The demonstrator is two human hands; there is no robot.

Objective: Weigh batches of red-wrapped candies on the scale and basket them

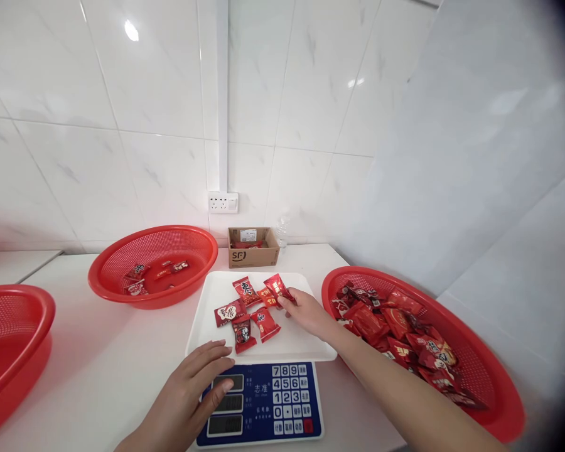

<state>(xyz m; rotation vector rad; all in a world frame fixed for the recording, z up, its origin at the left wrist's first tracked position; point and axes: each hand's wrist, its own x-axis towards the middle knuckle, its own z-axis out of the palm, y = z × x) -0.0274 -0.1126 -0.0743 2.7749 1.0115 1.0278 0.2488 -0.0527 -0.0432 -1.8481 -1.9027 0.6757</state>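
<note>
A digital scale with a blue keypad panel (258, 408) stands in front of me, its white weighing tray (296, 345) behind the panel. Several red snack packets lie on the tray, among them a dark red packet (243, 334) and a brighter one (265, 324). My right hand (306, 311) reaches over the tray's right side, fingers pinched on a small red snack packet (277, 286). Over the panel's left part and the tray's near edge hovers my left hand (193, 389), fingers apart with nothing in them. It partly covers the scale's displays.
A red basket (503, 402) full of snack packets stands at the right. Left of the tray, another red basket (103, 282) holds a few packets; a third red basket (32, 370) is cut off at the left edge. A cardboard box (258, 256) sits against the wall.
</note>
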